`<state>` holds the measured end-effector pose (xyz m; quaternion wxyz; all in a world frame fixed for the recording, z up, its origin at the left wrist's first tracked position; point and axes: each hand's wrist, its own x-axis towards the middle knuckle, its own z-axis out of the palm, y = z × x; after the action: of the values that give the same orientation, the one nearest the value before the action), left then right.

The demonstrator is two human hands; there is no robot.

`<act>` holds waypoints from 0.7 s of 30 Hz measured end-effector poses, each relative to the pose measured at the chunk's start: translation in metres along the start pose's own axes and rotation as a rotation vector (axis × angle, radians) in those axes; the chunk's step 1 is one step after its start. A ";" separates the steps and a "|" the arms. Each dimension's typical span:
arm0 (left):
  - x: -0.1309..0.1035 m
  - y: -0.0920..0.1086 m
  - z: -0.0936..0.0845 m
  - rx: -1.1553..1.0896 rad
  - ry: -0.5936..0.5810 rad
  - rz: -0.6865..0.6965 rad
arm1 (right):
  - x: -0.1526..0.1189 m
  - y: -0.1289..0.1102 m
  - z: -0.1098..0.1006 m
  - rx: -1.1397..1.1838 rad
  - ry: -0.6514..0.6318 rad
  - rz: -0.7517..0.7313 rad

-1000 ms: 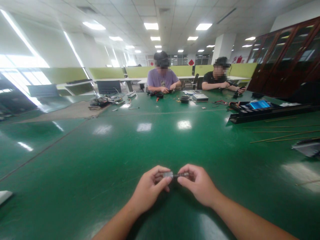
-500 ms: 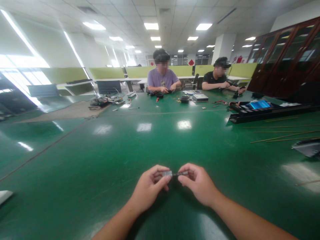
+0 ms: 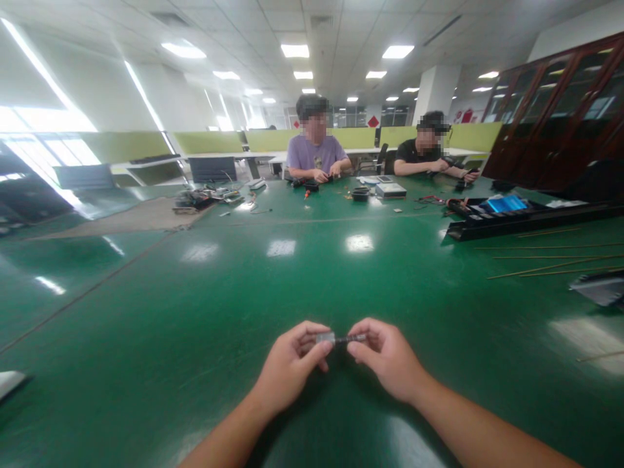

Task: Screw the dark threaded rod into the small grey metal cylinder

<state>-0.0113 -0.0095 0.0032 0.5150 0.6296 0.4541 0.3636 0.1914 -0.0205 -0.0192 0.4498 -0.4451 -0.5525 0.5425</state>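
Head view: slim part point(image 3: 342, 339) held crosswise, left hand point(image 3: 291, 369) pinching thicker end, right hand point(image 3: 390, 361) pinching thinner end.

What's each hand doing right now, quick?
Left hand: closed, fingers holding a small grey cylinder.
Right hand: closed, fingers holding a slim dark rod.

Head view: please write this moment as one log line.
left hand: holds small part by wide end; right hand: holds its thin end; part: crosswise between both hands; table: green

Left grip point(image 3: 291, 369), right grip point(image 3: 389, 357) pinched, facing inward.
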 end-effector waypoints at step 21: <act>0.001 0.003 0.001 -0.036 0.027 -0.012 | 0.001 0.002 -0.001 -0.014 0.009 -0.013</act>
<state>-0.0097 -0.0094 0.0055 0.5221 0.6125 0.4583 0.3772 0.1924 -0.0193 -0.0212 0.4526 -0.4470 -0.5572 0.5337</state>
